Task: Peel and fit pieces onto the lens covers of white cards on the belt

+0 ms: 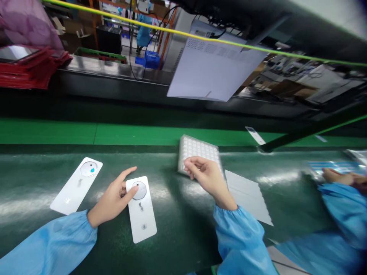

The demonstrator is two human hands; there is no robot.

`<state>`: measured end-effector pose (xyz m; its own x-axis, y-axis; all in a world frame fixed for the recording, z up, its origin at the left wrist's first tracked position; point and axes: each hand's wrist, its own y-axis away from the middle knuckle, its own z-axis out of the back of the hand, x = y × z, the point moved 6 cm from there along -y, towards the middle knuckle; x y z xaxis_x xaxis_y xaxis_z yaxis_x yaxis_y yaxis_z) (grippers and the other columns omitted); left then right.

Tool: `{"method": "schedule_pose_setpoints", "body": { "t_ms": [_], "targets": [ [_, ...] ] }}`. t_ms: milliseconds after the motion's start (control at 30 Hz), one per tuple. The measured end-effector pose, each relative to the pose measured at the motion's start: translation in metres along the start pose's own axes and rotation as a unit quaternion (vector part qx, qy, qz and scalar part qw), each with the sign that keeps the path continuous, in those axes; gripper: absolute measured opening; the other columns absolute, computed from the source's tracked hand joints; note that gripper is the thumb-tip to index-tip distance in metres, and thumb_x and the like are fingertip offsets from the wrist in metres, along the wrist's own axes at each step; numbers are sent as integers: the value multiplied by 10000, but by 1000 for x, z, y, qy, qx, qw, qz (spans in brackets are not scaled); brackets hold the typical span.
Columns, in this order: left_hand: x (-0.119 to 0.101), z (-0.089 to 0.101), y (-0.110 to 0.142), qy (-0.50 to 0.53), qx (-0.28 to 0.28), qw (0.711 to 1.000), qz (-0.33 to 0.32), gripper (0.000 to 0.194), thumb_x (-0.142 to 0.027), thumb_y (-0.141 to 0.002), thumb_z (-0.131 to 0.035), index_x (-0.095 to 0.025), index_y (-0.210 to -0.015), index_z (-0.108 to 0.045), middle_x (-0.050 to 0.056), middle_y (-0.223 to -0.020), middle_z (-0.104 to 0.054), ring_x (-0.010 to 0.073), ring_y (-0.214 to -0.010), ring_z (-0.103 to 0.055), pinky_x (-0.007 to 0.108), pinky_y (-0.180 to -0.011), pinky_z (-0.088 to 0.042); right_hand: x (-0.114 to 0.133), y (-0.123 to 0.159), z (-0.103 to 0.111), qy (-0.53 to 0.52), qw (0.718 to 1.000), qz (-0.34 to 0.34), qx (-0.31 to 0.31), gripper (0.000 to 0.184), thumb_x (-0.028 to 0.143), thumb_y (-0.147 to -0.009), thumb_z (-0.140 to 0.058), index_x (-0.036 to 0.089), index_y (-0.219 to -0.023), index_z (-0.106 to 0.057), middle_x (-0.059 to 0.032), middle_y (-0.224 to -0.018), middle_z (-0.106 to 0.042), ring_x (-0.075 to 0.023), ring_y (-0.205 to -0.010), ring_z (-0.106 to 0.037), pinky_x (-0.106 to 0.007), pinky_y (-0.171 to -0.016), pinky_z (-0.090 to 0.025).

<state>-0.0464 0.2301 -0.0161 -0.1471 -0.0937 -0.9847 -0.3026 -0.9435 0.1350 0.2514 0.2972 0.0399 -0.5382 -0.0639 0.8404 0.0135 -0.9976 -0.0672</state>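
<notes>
My left hand (114,198) rests on a white oblong plastic part (141,209) lying on the dark green belt (177,229). Its thumb presses the round grey recess near the part's top and its forefinger points forward. My right hand (205,175) hovers over a white tray of small round pieces (197,151), fingers curled in a pinch; what they hold is too small to see. A second white oblong part (77,185), with a blue dot in its round recess, lies to the left.
A white sheet (249,196) lies right of the tray. Another person's hands in blue sleeves (341,177) work at the far right. Red trays (28,68) are stacked at the back left, and a paper sheet (212,68) hangs above the belt.
</notes>
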Motion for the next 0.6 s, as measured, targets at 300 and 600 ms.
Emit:
{"method": "schedule_pose_setpoints", "body": {
  "t_ms": [300, 600],
  "targets": [
    [-5, -5, 0, -46, 15, 998, -33, 305, -418, -1006, -578, -167, -1096, -727, 42, -868, -733, 97, -556, -486, 220, -505, -359, 38, 57, -120, -259, 942, -39, 210, 354, 508, -867, -782, 170, -940, -709, -71, -774, -781, -177, -691, -724, -289, -635, -590],
    [-12, -7, 2, -81, 37, 995, -54, 259, -396, -969, -651, -183, -1017, -790, 11, -768, -731, 89, -527, -436, 225, -507, -326, 28, 68, -128, -254, 940, -63, 221, 322, 498, -887, -766, 188, -942, -701, -51, -735, -784, -198, -712, -746, -311, -670, -599]
  ]
}}
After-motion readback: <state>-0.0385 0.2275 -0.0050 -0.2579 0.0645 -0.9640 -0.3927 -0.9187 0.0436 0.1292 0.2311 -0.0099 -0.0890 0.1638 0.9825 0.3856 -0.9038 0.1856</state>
